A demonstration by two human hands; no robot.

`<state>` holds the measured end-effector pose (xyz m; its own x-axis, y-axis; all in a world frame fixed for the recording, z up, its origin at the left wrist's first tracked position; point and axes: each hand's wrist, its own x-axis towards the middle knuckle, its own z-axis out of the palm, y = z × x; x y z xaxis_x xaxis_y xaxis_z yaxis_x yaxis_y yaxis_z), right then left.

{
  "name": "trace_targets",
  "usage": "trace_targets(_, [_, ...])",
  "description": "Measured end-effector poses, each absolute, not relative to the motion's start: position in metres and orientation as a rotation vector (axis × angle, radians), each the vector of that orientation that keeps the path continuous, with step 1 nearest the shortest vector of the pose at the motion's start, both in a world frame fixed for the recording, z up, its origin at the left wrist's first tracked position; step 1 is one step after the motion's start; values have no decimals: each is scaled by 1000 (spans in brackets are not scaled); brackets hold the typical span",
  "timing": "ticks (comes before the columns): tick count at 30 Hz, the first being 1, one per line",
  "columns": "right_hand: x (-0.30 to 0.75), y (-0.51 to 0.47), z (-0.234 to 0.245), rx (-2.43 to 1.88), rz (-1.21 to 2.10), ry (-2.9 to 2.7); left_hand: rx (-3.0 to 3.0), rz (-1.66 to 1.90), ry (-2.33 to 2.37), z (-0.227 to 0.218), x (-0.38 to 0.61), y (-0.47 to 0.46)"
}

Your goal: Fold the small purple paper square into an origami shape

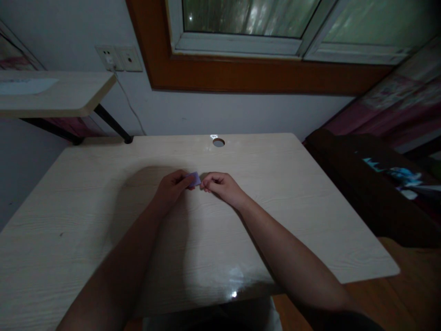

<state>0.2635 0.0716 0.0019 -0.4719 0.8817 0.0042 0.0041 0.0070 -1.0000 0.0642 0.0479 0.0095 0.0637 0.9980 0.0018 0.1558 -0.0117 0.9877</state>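
A small, flat purple piece (195,179) with straight edges, perhaps folded paper, is held above the middle of the desk. My left hand (173,186) pinches its left part between thumb and fingers. Close by its lower right corner is my right hand (220,185), closed, with curled fingers and the thumb pressed against them. Whether those fingertips grip the corner or something tiny is too small to tell. My left fingers hide part of the purple piece.
The pale wood-grain desk (275,220) has a round cable hole (218,143) near its back edge. A raised shelf (62,103) on black legs stands at the back left. A white cord (129,101) hangs from the wall socket (109,57). Dark furniture with items stands right.
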Motion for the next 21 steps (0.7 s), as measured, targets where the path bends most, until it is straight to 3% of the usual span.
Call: trace_targets(21, [264,73,-7,-895,1398,-1748,1540,1038,1329,4,63,49])
